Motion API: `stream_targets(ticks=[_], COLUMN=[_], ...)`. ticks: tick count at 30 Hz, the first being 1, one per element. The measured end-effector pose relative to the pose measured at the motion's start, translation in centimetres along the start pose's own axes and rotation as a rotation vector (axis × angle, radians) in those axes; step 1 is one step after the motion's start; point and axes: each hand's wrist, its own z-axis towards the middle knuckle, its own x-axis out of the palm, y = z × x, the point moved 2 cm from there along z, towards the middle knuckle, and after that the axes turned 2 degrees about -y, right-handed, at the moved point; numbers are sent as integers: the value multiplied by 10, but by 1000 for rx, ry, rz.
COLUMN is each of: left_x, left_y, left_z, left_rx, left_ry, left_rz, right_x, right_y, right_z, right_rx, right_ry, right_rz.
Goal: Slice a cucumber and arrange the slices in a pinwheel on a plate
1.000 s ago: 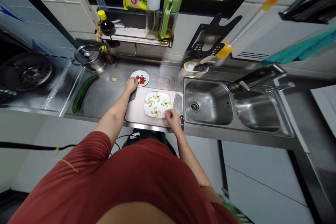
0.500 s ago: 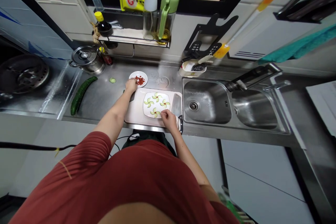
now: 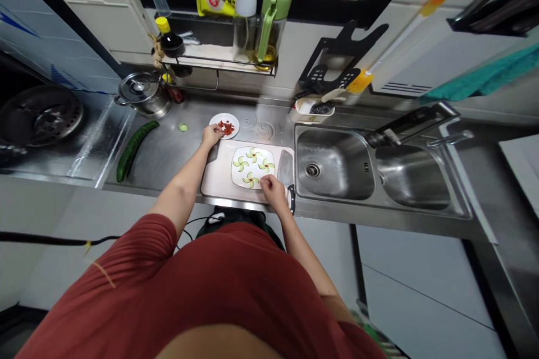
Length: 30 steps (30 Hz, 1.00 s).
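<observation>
My left hand (image 3: 211,135) reaches over the left rim of a small white round plate (image 3: 233,123) that bears small red pieces (image 3: 228,128). Its fingertips are drawn together at the red pieces; what they pinch, if anything, is too small to make out. At the lower right corner of a white squarish plate (image 3: 234,176), my right hand (image 3: 274,190) is closed, its fingertips by the rim. Several pinwheels of thin green-edged slices (image 3: 266,165) lie on that plate, with red bits at their centres. The plate sits on a pale cutting board (image 3: 217,179).
A kitchen knife (image 3: 285,167) lies along the board's right side, beside the double sink (image 3: 337,160). Further left are a whole cucumber (image 3: 133,151), a cut slice (image 3: 182,127) and a lidded pot (image 3: 145,95). Bottles stand on the wall shelf (image 3: 210,61).
The whole view has shifted slightly. My left fingertips have moved a little over the red pieces; my right hand stays by the squarish plate.
</observation>
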Motion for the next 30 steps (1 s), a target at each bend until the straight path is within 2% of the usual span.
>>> stream_targets(ticks=[5, 11, 15, 21, 26, 30], left_x=[0, -4, -4, -4, -6, -9], left_y=[-4, -19, -31, -54, -74, -88], left_z=[-4, -19, -34, -56, -73, -87], left_rx=[-156, -230, -219, -174, -128, -74], left_ry=[26, 128, 196, 227, 267, 272], left_rz=[-339, -524, -660, -726, -806, -798], right_x=[3, 6, 6, 0, -9, -19], right_y=[-2, -2, 1, 11, 30, 52], right_z=[1, 2, 4, 19, 41, 60], right_rx=[-12, -29, -29, -85, -126, -259], right_ry=[1, -2, 8, -28, -62, -114], right_rz=[-4, -4, 0, 16, -8, 7])
